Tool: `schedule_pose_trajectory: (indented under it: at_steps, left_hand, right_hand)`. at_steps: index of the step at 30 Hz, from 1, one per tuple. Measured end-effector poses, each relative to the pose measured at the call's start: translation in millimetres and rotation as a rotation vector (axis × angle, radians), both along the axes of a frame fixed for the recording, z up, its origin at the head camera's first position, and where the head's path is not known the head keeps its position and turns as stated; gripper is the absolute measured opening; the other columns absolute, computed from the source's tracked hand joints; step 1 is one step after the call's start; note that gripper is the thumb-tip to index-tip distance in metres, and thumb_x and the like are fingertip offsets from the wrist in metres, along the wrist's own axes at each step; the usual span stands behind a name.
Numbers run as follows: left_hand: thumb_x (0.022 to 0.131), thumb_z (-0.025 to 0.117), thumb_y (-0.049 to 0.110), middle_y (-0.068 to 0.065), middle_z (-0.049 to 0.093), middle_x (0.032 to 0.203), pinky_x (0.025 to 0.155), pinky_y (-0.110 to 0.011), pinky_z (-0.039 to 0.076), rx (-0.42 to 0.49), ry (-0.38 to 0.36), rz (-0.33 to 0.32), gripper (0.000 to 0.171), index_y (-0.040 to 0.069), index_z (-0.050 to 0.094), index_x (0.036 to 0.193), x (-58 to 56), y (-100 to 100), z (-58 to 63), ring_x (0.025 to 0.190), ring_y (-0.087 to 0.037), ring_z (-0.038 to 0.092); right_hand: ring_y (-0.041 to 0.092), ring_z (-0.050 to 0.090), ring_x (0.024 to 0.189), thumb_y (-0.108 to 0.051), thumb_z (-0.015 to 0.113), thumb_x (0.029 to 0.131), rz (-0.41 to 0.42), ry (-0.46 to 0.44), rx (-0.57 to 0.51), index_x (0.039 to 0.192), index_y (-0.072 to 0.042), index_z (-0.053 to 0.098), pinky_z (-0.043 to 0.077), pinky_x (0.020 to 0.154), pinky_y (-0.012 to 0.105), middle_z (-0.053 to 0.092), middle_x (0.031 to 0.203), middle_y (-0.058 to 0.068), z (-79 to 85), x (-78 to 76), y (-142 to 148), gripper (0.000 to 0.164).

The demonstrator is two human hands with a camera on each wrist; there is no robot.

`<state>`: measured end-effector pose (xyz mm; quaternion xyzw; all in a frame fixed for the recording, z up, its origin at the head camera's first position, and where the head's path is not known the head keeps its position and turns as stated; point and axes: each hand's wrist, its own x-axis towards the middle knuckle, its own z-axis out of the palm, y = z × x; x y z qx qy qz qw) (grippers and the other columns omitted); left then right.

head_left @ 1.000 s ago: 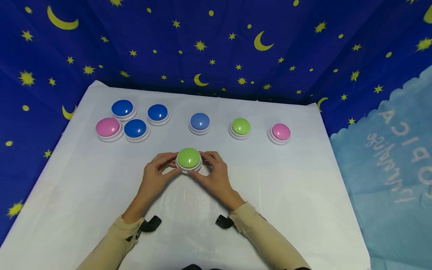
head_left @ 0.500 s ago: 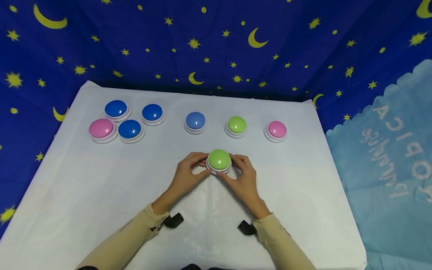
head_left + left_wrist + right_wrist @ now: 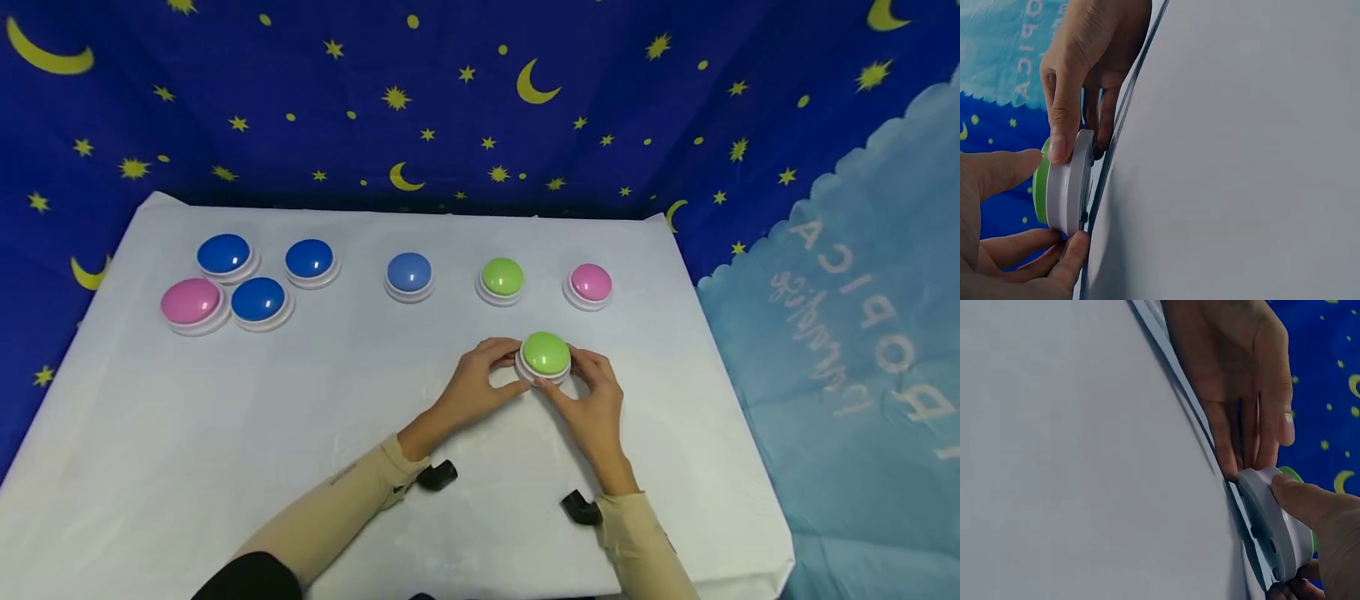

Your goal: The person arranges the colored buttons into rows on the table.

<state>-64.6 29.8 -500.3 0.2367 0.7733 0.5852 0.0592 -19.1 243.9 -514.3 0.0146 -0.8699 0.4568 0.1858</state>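
Observation:
A green-topped push button (image 3: 546,353) with a white base is between my hands near the table's middle right. My right hand (image 3: 596,408) pinches its base, the thumb pressed on the near rim. On the other side, my left hand (image 3: 477,383) touches the rim with its fingertips, while its thumb stands apart from the base. Part of the button's underside (image 3: 1263,534), with small dark feet, shows in the right wrist view. Behind it stand a light blue button (image 3: 409,273), another green button (image 3: 502,277) and a pink button (image 3: 591,283), spaced apart in a row.
At the table's (image 3: 225,433) back left, a pink button (image 3: 191,302) and dark blue buttons (image 3: 258,300) are grouped closely. A blue curtain (image 3: 450,100) with moons and stars hangs behind the table. A light blue lettered cloth (image 3: 862,400) hangs at the right.
Both hands have carried the green-topped button to the right across the table. The left thumb has come away from its base. The head view has shifted, and the other buttons keep their arrangement.

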Motion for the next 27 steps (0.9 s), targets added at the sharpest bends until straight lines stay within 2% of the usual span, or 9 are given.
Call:
schedule_pose_trajectory:
  at_steps: [6, 13, 18, 27]
  left_hand:
    - [0.088, 0.086, 0.011, -0.020, 0.063, 0.140, 0.107, -0.030, 0.054, -0.041, 0.019, -0.039, 0.058, -0.005, 0.063, 0.138, -5.7, 29.0, 0.6, 0.131, -0.031, 0.061]
    - [0.088, 0.086, 0.012, -0.021, 0.062, 0.140, 0.108, -0.027, 0.053, -0.043, 0.016, -0.077, 0.059, -0.005, 0.062, 0.139, -12.5, 67.0, 2.1, 0.132, -0.031, 0.060]
    - [0.089, 0.085, 0.017, -0.020, 0.061, 0.141, 0.108, -0.025, 0.052, -0.035, 0.015, -0.114, 0.060, -0.005, 0.061, 0.140, -18.8, 94.8, 0.7, 0.129, -0.030, 0.062]
    - [0.090, 0.085, 0.021, -0.017, 0.060, 0.146, 0.109, -0.022, 0.049, -0.080, -0.002, -0.108, 0.064, -0.001, 0.060, 0.144, -31.0, 129.3, -3.4, 0.129, -0.026, 0.062]
  right_hand:
    - [0.027, 0.065, 0.118, -0.014, 0.096, 0.077, -0.058, 0.031, -0.024, 0.137, -0.005, 0.069, 0.056, 0.102, 0.032, 0.066, 0.127, 0.015, -4.4, 5.7, 23.2, 0.067]
    - [0.027, 0.062, 0.126, -0.010, 0.094, 0.079, -0.108, -0.011, -0.037, 0.140, -0.002, 0.065, 0.055, 0.105, 0.034, 0.062, 0.132, 0.017, -1.2, 7.7, 53.6, 0.068]
    - [0.033, 0.060, 0.128, -0.006, 0.093, 0.079, -0.160, -0.044, 0.005, 0.142, 0.002, 0.063, 0.054, 0.107, 0.037, 0.059, 0.133, 0.019, 1.2, 4.0, 76.3, 0.070]
    - [0.037, 0.060, 0.128, 0.002, 0.090, 0.079, -0.202, -0.061, -0.072, 0.142, 0.005, 0.061, 0.051, 0.110, 0.048, 0.058, 0.135, 0.023, 2.2, -11.1, 105.0, 0.070]
